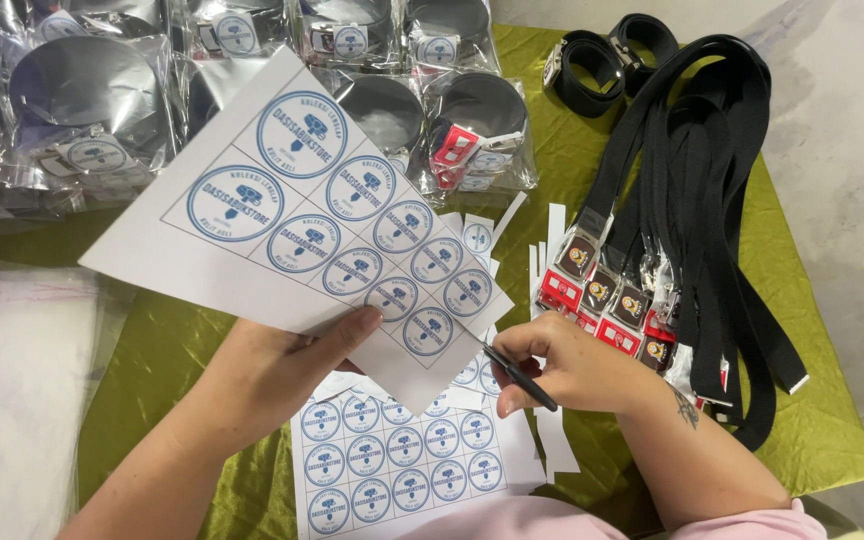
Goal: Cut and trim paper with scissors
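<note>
Head view recorded clear bagged belts (92, 110) stacked at far left on the green cloth (162, 350); the left hand (272, 365) gripped a white sheet of round blue stickers (312, 220) by its lower edge, thumb on top, sheet raised and tilted; a second sticker sheet (402, 465) lay flat below; the right hand (572, 365) was closed around dark-handled scissors (517, 375), blades at the raised sheet's corner; paper offcuts (552, 440) lay beside it; black belts with buckles (692, 220) lay at right.
</note>
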